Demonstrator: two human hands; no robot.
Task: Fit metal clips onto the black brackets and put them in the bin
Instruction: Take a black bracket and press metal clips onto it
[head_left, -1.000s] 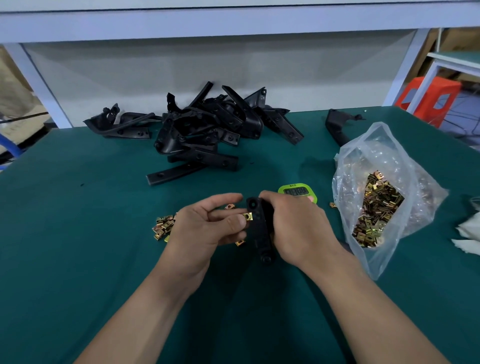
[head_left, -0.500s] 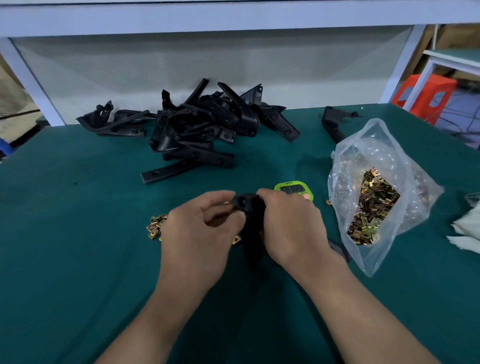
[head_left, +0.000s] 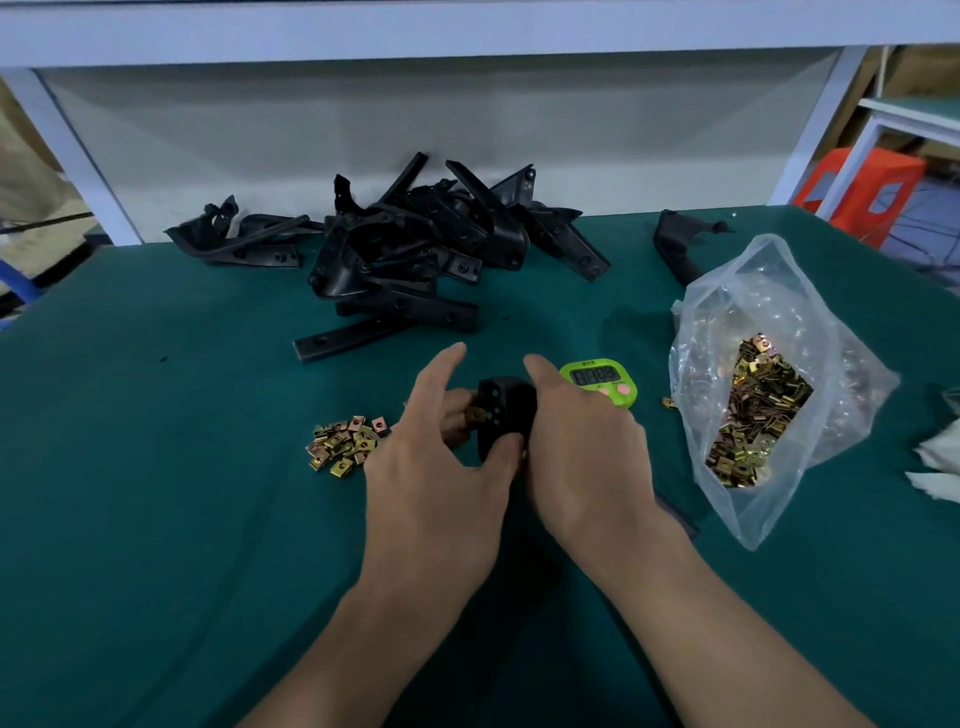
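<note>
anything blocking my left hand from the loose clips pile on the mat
Nothing visible: the loose clips lie on the mat right beside the left hand, which holds a clip against the bracket the right hand grips.

— What is shown of the person?
— Only hands and forearms are shown. The left hand (head_left: 436, 478) and the right hand (head_left: 587, 457) are left bare.
— And what is worn on the arms?
— The left forearm (head_left: 374, 649) and the right forearm (head_left: 727, 639) are seen uncovered down to the lower edge of the view. What is worn higher up cannot be told.
</note>
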